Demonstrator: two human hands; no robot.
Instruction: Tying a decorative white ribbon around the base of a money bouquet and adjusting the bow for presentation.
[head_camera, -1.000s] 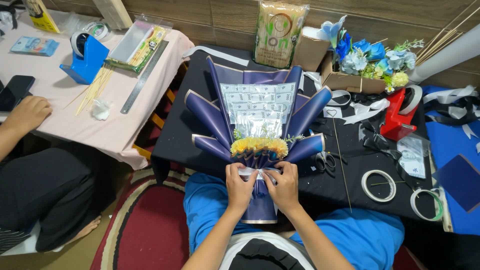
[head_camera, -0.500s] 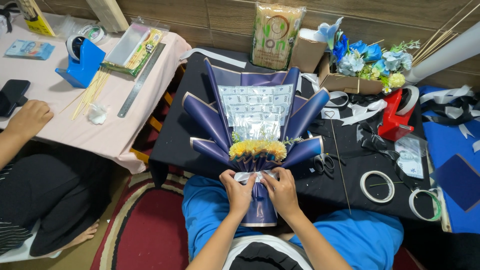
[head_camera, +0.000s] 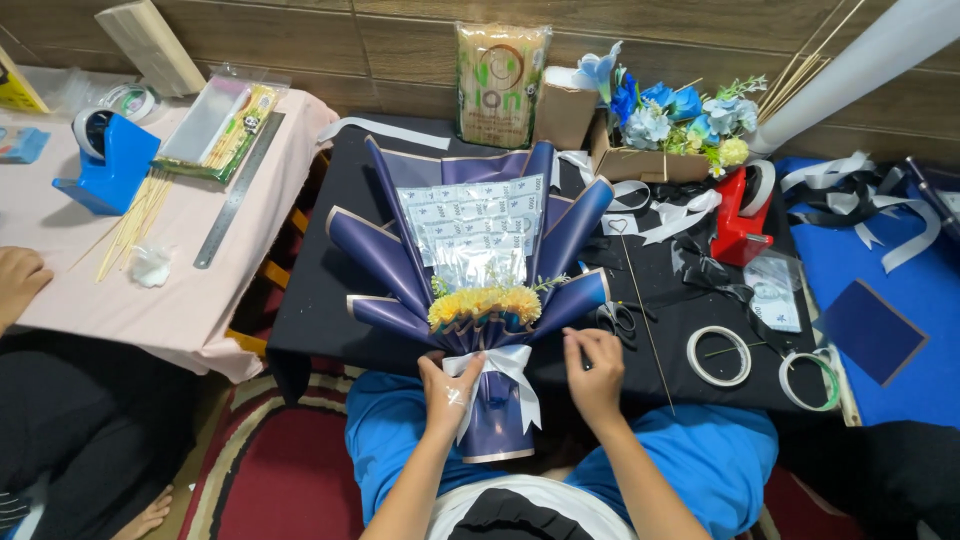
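A bouquet (head_camera: 470, 250) wrapped in dark blue paper lies on the black table (head_camera: 330, 300), with yellow flowers (head_camera: 485, 302) and rows of folded notes fanned above them. A white ribbon bow (head_camera: 505, 368) is tied round its neck. My left hand (head_camera: 448, 392) grips the bouquet's stem beside the bow, a ribbon tail lying over its fingers. My right hand (head_camera: 595, 365) is off the bouquet to the right, fingers curled loosely near the scissors (head_camera: 617, 318), holding nothing I can see.
Two tape rolls (head_camera: 718, 356) and a thin stick (head_camera: 640, 300) lie right of the bouquet. A red tape dispenser (head_camera: 742, 215), a box of blue flowers (head_camera: 660, 125) and ribbons stand behind. Another person's hand (head_camera: 20, 282) rests on the pink table (head_camera: 180, 300), which bears a blue dispenser (head_camera: 105, 165).
Both hands were working the ribbon at the bouquet's neck. Now my right hand has let go and moved right toward the scissors, and the white bow shows tied.
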